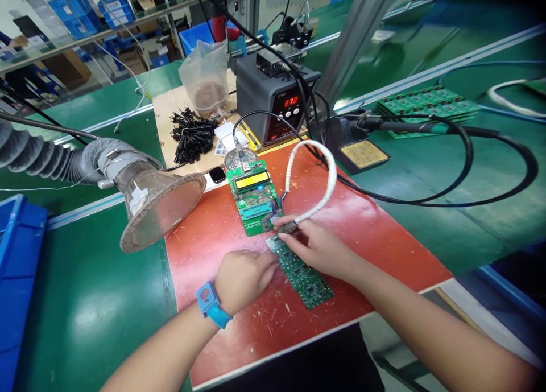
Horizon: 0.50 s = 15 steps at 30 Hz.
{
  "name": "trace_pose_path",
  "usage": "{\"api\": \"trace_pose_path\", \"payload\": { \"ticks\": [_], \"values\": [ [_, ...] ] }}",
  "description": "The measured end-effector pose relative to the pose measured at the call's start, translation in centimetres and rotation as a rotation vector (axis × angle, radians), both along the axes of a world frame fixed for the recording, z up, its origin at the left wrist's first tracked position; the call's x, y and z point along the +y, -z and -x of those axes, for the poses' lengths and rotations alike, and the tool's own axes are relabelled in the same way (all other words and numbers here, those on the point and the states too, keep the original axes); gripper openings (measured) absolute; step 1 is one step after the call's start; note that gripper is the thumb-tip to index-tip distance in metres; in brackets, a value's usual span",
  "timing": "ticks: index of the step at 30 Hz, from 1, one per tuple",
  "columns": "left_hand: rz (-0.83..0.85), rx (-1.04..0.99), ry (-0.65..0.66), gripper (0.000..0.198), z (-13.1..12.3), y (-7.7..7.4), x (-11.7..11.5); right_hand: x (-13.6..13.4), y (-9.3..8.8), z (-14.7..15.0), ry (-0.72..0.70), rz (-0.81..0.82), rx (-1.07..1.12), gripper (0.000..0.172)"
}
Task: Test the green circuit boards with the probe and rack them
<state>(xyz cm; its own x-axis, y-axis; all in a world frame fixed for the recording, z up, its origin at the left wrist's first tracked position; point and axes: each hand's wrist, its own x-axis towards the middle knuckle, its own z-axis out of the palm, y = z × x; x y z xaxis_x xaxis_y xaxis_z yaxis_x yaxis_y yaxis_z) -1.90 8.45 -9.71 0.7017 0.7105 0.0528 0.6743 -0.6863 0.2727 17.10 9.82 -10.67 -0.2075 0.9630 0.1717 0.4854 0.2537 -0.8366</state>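
My right hand [318,244] grips the dark probe-like end [289,227] of a white-wrapped cable [330,178]. It is held over the upper end of a long green circuit board [310,287], which lies flat on the red mat. My left hand [245,281] has curled fingers, with the tips at the board's left edge; a blue watch is on that wrist. Just beyond the board lies a green programmer board [256,201] with a lit yellow display and a teal socket. The white-wrapped cable runs to its right side. The exact contact under the probe is hidden.
On the left, a fume-extraction hood [164,210] overhangs the red mat [205,335]. Behind stand a soldering station [277,96] reading 370, black cable parts [194,136] and a plastic bag [207,79]. A soldering iron [405,124] and stacked green boards [426,104] are at right.
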Motion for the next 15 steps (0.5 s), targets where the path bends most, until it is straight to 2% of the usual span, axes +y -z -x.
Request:
{"api": "trace_pose_path", "payload": {
  "ticks": [9, 15],
  "values": [
    [0.036, -0.001, -0.02, 0.019, -0.08, -0.38, -0.25, -0.05, 0.28, 0.42, 0.058, 0.009, 0.005, 0.015],
    [0.055, -0.016, -0.05, 0.019, 0.01, -0.37, -0.49, 0.01, 0.19, 0.21, 0.016, 0.044, 0.05, 0.016]
  ]
}}
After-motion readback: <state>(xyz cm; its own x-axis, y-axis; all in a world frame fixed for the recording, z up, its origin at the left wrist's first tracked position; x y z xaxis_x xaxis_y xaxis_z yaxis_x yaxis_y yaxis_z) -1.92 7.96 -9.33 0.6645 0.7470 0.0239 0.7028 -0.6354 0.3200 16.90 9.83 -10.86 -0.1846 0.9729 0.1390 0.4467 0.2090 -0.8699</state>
